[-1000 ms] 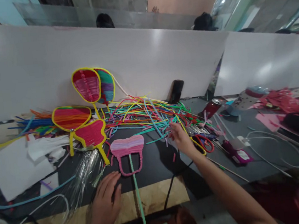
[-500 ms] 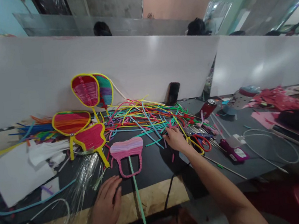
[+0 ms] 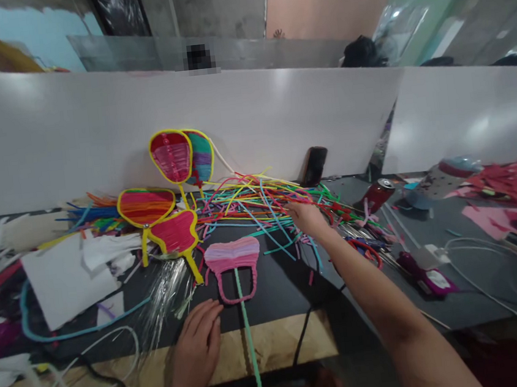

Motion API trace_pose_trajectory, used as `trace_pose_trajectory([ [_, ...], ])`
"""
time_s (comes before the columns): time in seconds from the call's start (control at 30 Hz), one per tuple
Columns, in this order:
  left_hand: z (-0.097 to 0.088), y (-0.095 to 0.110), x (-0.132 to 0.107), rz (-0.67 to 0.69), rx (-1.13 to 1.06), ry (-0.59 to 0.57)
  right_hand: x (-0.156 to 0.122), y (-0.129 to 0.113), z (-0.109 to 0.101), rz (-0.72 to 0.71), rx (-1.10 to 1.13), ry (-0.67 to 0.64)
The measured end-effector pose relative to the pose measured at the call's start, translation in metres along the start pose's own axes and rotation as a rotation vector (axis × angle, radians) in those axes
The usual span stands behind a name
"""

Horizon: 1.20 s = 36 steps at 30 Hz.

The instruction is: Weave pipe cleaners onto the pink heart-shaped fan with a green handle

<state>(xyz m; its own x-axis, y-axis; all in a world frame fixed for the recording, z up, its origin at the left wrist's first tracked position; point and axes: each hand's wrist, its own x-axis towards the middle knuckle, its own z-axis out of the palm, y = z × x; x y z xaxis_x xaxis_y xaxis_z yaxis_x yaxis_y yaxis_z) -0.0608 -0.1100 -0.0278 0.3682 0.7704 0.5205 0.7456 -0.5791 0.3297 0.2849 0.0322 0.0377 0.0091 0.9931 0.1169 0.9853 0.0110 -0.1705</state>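
My left hand (image 3: 199, 332) lies flat at the table's front edge, palm down with its fingers stretched out. Its fingertips are close to a pink and lilac pipe-cleaner piece (image 3: 232, 256) with an open loop below. A green pipe cleaner (image 3: 251, 342) runs from that piece over the table edge and bends at its lower end. My right hand (image 3: 308, 218) reaches into a tangled pile of coloured pipe cleaners (image 3: 250, 203). Its fingertips are partly hidden among the stems, so any hold on one does not show.
Pipe-cleaner fans with yellow rims (image 3: 146, 206) sit left of the pile, two leaning on the white partition (image 3: 95, 137). A phone (image 3: 315, 166) stands behind the pile. Rightward are a soda can (image 3: 379, 196), red-handled scissors (image 3: 367, 253), a purple glue gun (image 3: 426, 274) and a white cable (image 3: 489, 237).
My right hand has moved farther into the pile, towards the partition. The whole view has shifted left. My left hand and the pink piece keep about the same places on the table.
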Motion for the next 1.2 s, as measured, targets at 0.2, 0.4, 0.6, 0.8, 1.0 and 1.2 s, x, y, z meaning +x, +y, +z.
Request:
trace_pose_trajectory([
  [0.2,0.001,0.001,0.001,0.021,0.007,0.035,0.009,-0.008,0.033,-0.069,-0.054,-0.141],
  [0.4,0.003,0.002,-0.002,0.006,-0.008,0.029,0.008,0.000,0.040,-0.114,-0.079,-0.153],
  [0.6,0.000,0.007,0.001,-0.009,-0.027,0.028,0.012,0.008,0.021,-0.094,0.011,-0.048],
  [0.8,-0.001,0.009,0.001,-0.009,-0.014,0.040,0.025,0.007,-0.006,-0.071,0.226,0.088],
  [1.0,0.000,0.008,-0.001,-0.009,-0.021,0.029,0.037,0.003,-0.028,0.042,0.658,0.265],
  [1.2,0.002,0.005,-0.002,-0.018,-0.018,0.038,0.045,0.011,-0.053,0.156,1.076,0.364],
])
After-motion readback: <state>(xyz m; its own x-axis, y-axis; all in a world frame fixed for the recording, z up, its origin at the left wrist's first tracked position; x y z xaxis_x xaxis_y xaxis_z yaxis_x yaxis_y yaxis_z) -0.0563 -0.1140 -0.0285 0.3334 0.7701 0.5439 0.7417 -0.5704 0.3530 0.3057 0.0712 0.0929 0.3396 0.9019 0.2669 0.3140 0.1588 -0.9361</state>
